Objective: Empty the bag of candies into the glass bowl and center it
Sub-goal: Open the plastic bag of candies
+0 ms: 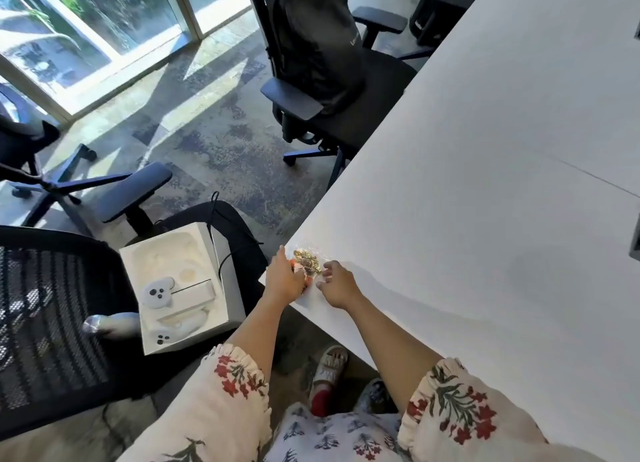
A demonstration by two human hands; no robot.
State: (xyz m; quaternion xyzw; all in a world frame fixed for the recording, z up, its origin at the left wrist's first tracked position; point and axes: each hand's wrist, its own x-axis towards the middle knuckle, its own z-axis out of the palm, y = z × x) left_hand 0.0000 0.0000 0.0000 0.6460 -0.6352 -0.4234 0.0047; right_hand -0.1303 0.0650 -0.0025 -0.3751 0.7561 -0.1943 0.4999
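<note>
Both my hands are at the near corner of the white desk (485,150), w/ the clear bag of candies (308,262) lying there right by the edge. My left hand (284,278) is curled onto the bag's left side, gripping it; my right hand (337,283) is spread, fingertips touching the right side. An open white box (183,288) sits on the black chair (52,306) just left of me.

Gold and orange candies (306,262), white table (485,184), red-flowered cream sleeves (450,406), black chairs (332,81).
</note>
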